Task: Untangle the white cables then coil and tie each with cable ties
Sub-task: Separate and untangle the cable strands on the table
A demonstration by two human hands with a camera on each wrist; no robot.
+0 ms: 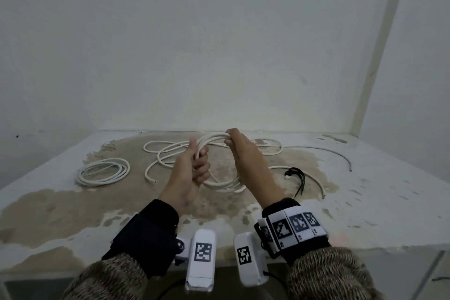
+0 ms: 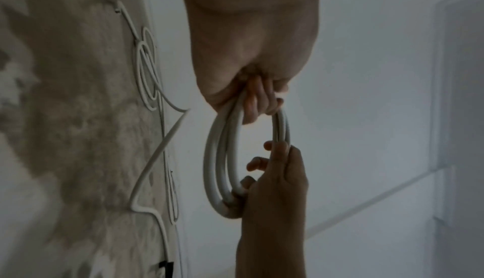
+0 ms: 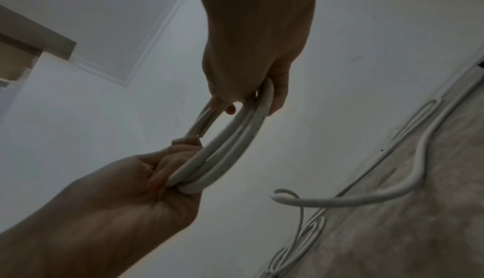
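Both hands hold one coil of white cable (image 1: 219,184) above the table. My left hand (image 1: 198,164) grips the coil's left side in a fist, thumb up. At the coil's far top my right hand (image 1: 232,140) curls its fingers over the strands. In the left wrist view the coil (image 2: 218,158) hangs as a loop between the left hand (image 2: 258,100) and the right hand (image 2: 272,170). In the right wrist view the coil (image 3: 230,143) runs from the right hand (image 3: 246,100) down to the left hand (image 3: 172,170). Loose white cable (image 1: 168,151) trails onto the table behind. A black cable tie (image 1: 298,176) lies to the right.
A second coiled white cable (image 1: 103,173) lies at the left of the stained table (image 1: 73,207). A thin grey wire (image 1: 333,153) curves at the far right. More loose white cable (image 1: 316,182) arcs past the black tie. A white wall rises behind the table.
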